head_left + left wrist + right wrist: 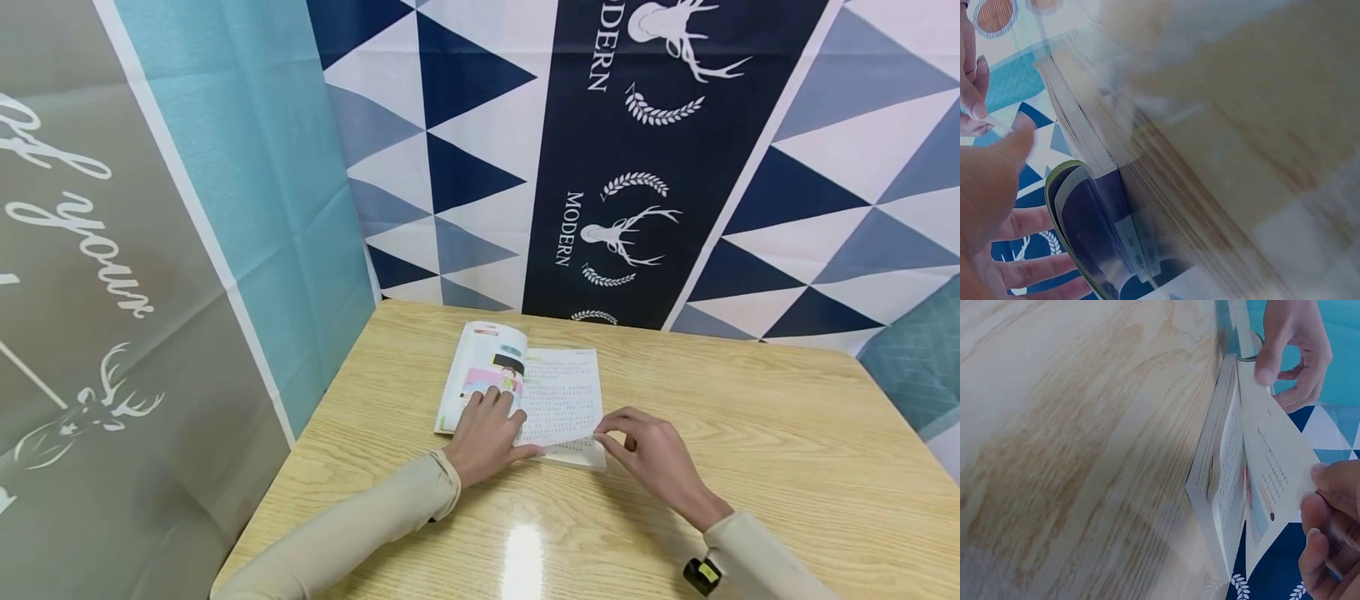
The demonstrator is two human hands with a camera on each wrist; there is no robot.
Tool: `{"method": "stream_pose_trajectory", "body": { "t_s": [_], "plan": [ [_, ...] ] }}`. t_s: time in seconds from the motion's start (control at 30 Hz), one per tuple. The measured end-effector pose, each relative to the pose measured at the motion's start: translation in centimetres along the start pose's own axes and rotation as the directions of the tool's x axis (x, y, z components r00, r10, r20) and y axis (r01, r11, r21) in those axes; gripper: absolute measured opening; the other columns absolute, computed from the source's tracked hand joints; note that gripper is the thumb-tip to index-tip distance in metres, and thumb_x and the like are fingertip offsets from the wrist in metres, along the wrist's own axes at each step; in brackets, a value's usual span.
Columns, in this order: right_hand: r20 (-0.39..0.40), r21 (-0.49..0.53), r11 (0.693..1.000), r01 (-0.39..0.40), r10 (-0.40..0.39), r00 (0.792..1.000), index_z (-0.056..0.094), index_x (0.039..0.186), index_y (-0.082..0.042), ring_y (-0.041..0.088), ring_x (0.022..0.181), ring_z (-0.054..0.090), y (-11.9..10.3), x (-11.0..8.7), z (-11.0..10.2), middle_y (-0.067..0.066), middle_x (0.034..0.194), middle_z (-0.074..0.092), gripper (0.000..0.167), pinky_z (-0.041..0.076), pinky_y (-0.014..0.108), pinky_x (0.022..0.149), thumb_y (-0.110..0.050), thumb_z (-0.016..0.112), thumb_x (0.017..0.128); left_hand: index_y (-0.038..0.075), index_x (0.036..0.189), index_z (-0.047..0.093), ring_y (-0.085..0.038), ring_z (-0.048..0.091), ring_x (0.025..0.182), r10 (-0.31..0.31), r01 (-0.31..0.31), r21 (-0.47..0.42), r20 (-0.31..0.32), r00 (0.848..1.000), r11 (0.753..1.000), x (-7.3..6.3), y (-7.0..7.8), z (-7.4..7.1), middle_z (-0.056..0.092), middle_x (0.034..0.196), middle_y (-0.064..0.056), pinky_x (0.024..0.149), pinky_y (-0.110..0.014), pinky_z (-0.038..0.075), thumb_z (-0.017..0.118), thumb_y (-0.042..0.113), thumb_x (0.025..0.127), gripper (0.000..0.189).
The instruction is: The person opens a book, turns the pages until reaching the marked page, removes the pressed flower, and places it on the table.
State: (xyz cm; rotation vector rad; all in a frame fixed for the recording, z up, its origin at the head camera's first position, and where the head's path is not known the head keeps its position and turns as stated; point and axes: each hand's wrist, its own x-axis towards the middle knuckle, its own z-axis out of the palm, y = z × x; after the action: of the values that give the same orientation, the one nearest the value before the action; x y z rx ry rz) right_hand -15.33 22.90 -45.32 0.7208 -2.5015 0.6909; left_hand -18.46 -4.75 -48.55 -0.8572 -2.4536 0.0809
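Note:
An open book (481, 343) lies on the wooden table, with a coloured picture on its left page and rows of print on the right. My left hand (483, 437) rests over the lower left page and the fold, fingers extended. At the lower right corner, my right hand (656, 458) pinches a single page (558, 398) between thumb and fingers. That page (1275, 465) stands lifted away from the page block in the right wrist view, and printed lines show beneath it. Glare and blur hide much of the left wrist view.
The light wooden table (750, 417) extends to both sides of the book. Behind it hangs a patterned curtain (480, 150) with triangles and deer heads, and a grey and teal cloth (247, 167) stands along the left. A dark band (702, 575) is at the right sleeve.

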Motion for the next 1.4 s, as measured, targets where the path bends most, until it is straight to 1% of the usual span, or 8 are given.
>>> {"method": "stream_pose_trajectory", "body": {
  "t_s": [0.17, 0.33, 0.5, 0.57, 0.7, 0.93, 1.13, 1.4],
  "plan": [
    [-0.037, 0.008, 1.000, -0.005, 0.006, 0.999, 0.079, 0.097, -0.016, -0.005, 0.057, 0.047, 0.1, 0.1, -0.1, -0.003, 0.100, 0.073, 0.016, 0.042, 0.021, 0.051, -0.009, 0.085, 0.083, 0.019, 0.094, 0.071, -0.023, 0.054, 0.084, -0.022, 0.022, 0.004, 0.012, 1.000, 1.000, 0.1, 0.0, -0.2, 0.062, 0.091, -0.002, 0.072, -0.036, 0.044, 0.060, 0.065, 0.095, 0.048],
    [0.016, 0.007, 0.998, -0.069, 0.068, 0.998, 0.079, 0.105, -0.011, -0.004, 0.056, 0.045, 0.4, -0.2, -0.2, 0.002, 0.104, 0.072, 0.023, 0.041, 0.022, 0.051, -0.009, 0.086, 0.083, 0.009, 0.145, 0.052, -0.026, 0.061, 0.096, -0.090, 0.092, -0.041, 0.045, 0.995, 0.995, 0.3, -0.2, -0.1, 0.066, 0.120, -0.010, 0.078, -0.040, 0.048, 0.064, 0.047, 0.097, 0.063],
    [0.198, -0.004, 0.986, -0.164, 0.161, 0.967, 0.079, 0.103, -0.011, -0.004, 0.058, 0.047, 0.5, -1.0, 0.1, 0.004, 0.110, 0.072, 0.018, 0.043, 0.023, 0.053, -0.014, 0.084, 0.086, 0.015, 0.165, 0.017, -0.033, 0.050, 0.124, -0.113, 0.104, -0.131, -0.061, 0.992, 0.986, 0.1, -0.6, 0.0, 0.015, 0.164, -0.031, 0.092, -0.043, 0.046, 0.072, 0.037, 0.090, 0.095],
    [0.233, -0.013, 0.985, -0.172, 0.170, 0.957, 0.079, 0.102, -0.013, -0.004, 0.060, 0.048, 0.5, -1.3, 0.3, 0.003, 0.109, 0.072, 0.017, 0.043, 0.023, 0.054, -0.015, 0.084, 0.086, 0.021, 0.165, 0.022, -0.037, 0.038, 0.137, -0.097, 0.084, -0.134, -0.095, 0.991, 0.987, 0.0, -0.9, -0.1, 0.004, 0.167, -0.030, 0.101, -0.046, 0.041, 0.073, 0.033, 0.088, 0.093],
    [0.257, -0.040, 0.987, -0.156, 0.161, 0.953, 0.080, 0.100, -0.015, -0.002, 0.064, 0.053, 0.8, -1.7, 0.7, 0.001, 0.106, 0.072, 0.016, 0.046, 0.023, 0.057, -0.012, 0.084, 0.085, 0.025, 0.154, 0.046, -0.041, 0.021, 0.150, -0.062, 0.055, -0.082, -0.082, 0.995, 0.995, -0.1, -1.2, -0.3, 0.020, 0.167, -0.020, 0.113, -0.055, 0.027, 0.071, 0.031, 0.089, 0.070],
    [0.255, -0.133, 0.988, -0.072, 0.104, 0.961, 0.081, 0.094, -0.013, 0.009, 0.077, 0.063, 1.0, -2.2, 1.2, 0.000, 0.104, 0.071, 0.013, 0.050, 0.027, 0.062, -0.012, 0.086, 0.083, 0.020, 0.128, 0.070, -0.037, 0.035, 0.145, 0.001, -0.002, -0.036, -0.034, 0.999, 0.999, -0.6, -1.3, -0.1, 0.051, 0.149, -0.014, 0.114, -0.054, 0.030, 0.067, 0.027, 0.091, 0.037],
    [0.197, -0.145, 0.989, 0.020, 0.009, 0.980, 0.082, 0.089, -0.015, 0.009, 0.077, 0.068, 1.2, -2.4, 1.3, -0.004, 0.096, 0.073, 0.011, 0.054, 0.029, 0.063, -0.010, 0.087, 0.081, 0.017, 0.118, 0.074, -0.030, 0.056, 0.116, 0.010, -0.009, -0.076, 0.015, 1.000, 0.997, -0.9, -1.4, -0.2, 0.060, 0.127, -0.012, 0.094, -0.041, 0.049, 0.066, 0.023, 0.090, 0.029],
    [0.101, -0.161, 0.981, 0.109, -0.093, 0.990, 0.080, 0.085, -0.016, 0.007, 0.073, 0.068, 1.2, -2.4, 1.4, -0.006, 0.092, 0.074, 0.013, 0.053, 0.028, 0.058, -0.010, 0.089, 0.078, 0.016, 0.110, 0.074, -0.024, 0.057, 0.098, -0.020, 0.026, -0.120, 0.053, 0.998, 0.992, -1.0, -1.3, -0.3, 0.062, 0.106, -0.005, 0.074, -0.035, 0.052, 0.060, 0.022, 0.094, 0.022]
  ]
}}
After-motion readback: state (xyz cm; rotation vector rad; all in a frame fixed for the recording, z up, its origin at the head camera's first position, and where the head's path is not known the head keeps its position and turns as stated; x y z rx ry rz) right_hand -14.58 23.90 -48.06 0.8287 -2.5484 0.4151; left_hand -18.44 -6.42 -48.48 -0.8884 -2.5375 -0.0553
